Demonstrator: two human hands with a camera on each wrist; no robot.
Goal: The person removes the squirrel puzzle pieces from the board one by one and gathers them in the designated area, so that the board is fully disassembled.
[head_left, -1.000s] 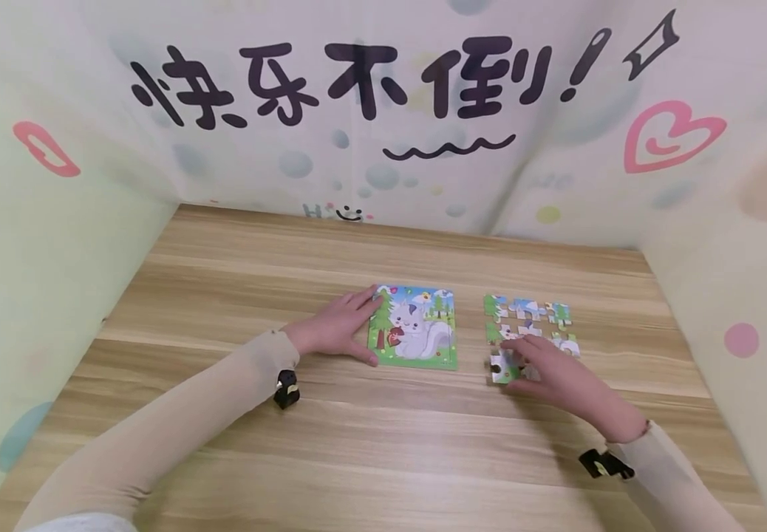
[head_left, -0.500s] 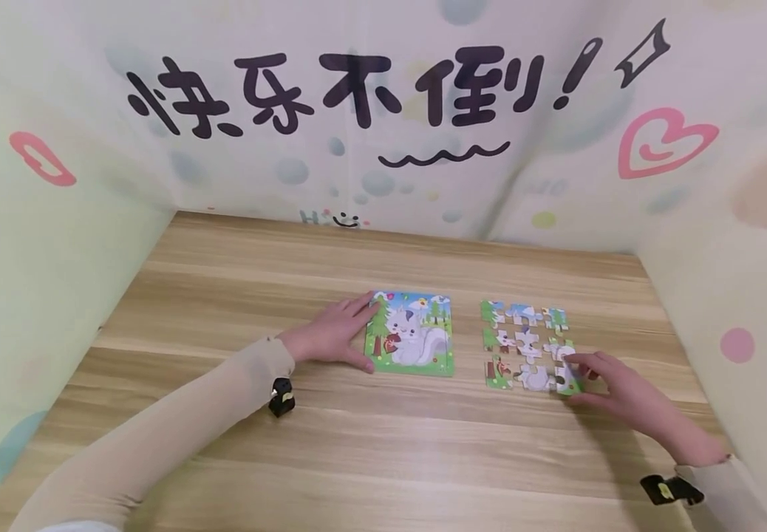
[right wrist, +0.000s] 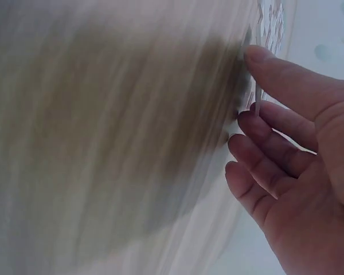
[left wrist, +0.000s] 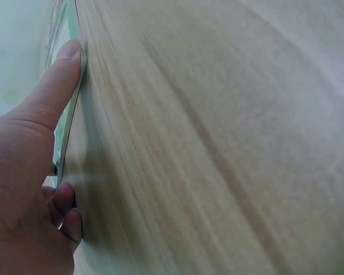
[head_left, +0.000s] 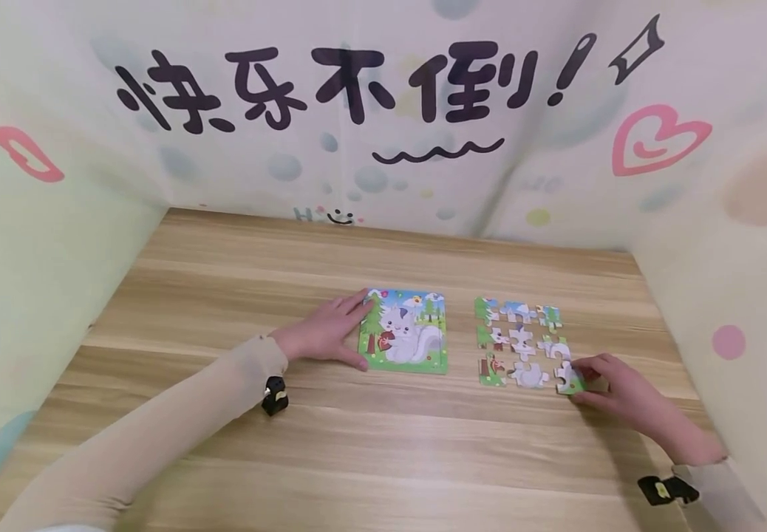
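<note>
My left hand [head_left: 324, 332] rests at the left side of a square picture board [head_left: 405, 330] showing a grey squirrel. Its thumb lies at the lower left corner and the fingers at the upper left; in the left wrist view the thumb [left wrist: 57, 80] presses the board's edge. To the right, jigsaw pieces [head_left: 522, 340] lie in three rows with small gaps. My right hand [head_left: 636, 399] pinches the lower right corner jigsaw piece [head_left: 567, 378] between thumb and index finger. The right wrist view shows that piece edge-on, beside the thumb [right wrist: 286, 80].
Both lie on a wood-grain table [head_left: 383, 443]. A printed cloth wall [head_left: 423, 185] with black lettering stands behind it, with more cloth to the left and right. Each sleeve has a small black device at the wrist.
My right hand has moved right, from over the bottom row's left part to its right end. Since half a second ago the corner piece has shifted slightly right. The left hand stays at the board.
</note>
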